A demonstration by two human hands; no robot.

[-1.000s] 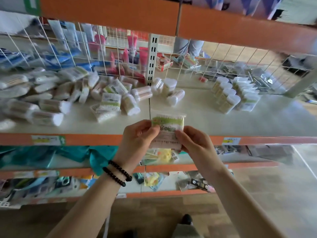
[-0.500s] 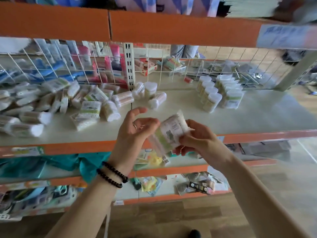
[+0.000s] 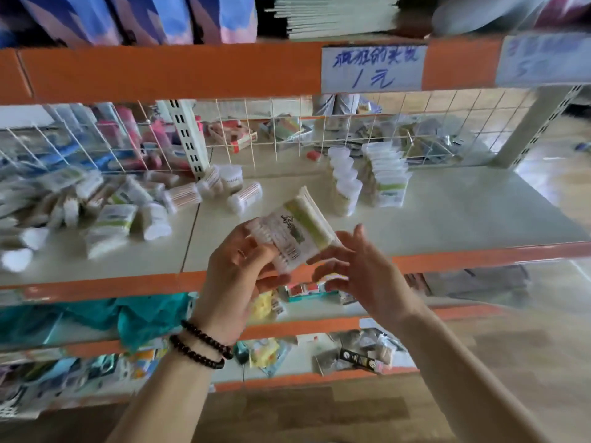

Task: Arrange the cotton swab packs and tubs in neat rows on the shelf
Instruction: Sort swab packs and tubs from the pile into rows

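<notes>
- The left hand [image 3: 243, 270] is holding a cotton swab pack [image 3: 295, 230] in front of the shelf [image 3: 447, 215], its grip closing round the pack's lower end with fingers and thumb curled.
- The pack is tilting, its upper end leaning up and to the right, above the shelf's orange front edge [image 3: 479, 254].
- The right hand [image 3: 361, 273] is hovering just beside the pack's lower right corner with fingers spread and loosely straight; its grip is wide and holding nothing, though whether a fingertip is touching the wrapper cannot be told.
- A neat row of tubs [image 3: 343, 180] is standing upright on the shelf behind the hands, with a row of packs [image 3: 387, 180] just beside it on the right.
- A loose heap of packs and tubs [image 3: 105, 209] is lying jumbled on the left part of the shelf; several tubs [image 3: 244, 196] are lying on their sides near the middle.
- Two dark bead bracelets [image 3: 201, 348] are sitting on the left wrist.
</notes>
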